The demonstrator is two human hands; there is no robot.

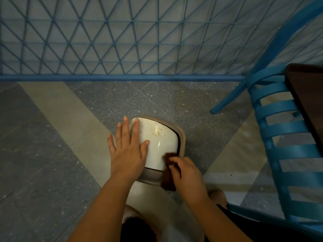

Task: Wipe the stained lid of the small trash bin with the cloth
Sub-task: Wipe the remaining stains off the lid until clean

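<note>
Bin: the small trash bin (181, 138) stood on the floor (52, 137) right under my two hands, tan rim showing around its cream lid (157, 142).

Lid: glossy and domed; its long axis ran from my near side away toward the blue lattice fence (122, 41), tilted a little to the left.

Stains: small yellowish-brown specks (158, 133) sat on the far half of the lid, beyond my right hand and just right of my left fingertips.

Left hand: my left hand (128, 147) lay flat and fully open, fingers spread, palm pressed on the lid's left side; it gripped nothing and seemed to steady the bin.

Right hand: my right hand (185, 172) was closed in a pinch on the brown cloth (168, 172), at the lid's near right corner.

Cloth: bunched at my fingertips, its upper edge touching the lid's near right edge, the rest hanging down past the rim.

Key relation: the specks lay straight ahead of the cloth, up along the lid's long axis; my right hand held the cloth, though my left fingertips were nearer to the marks.

Judgement: the wipe looked barely begun, since the specks showed untouched; the stroke needed would be a push away from me over the dome.

Surroundings: a blue slatted chair (279, 128) stood well off to my right hand's side.
</note>
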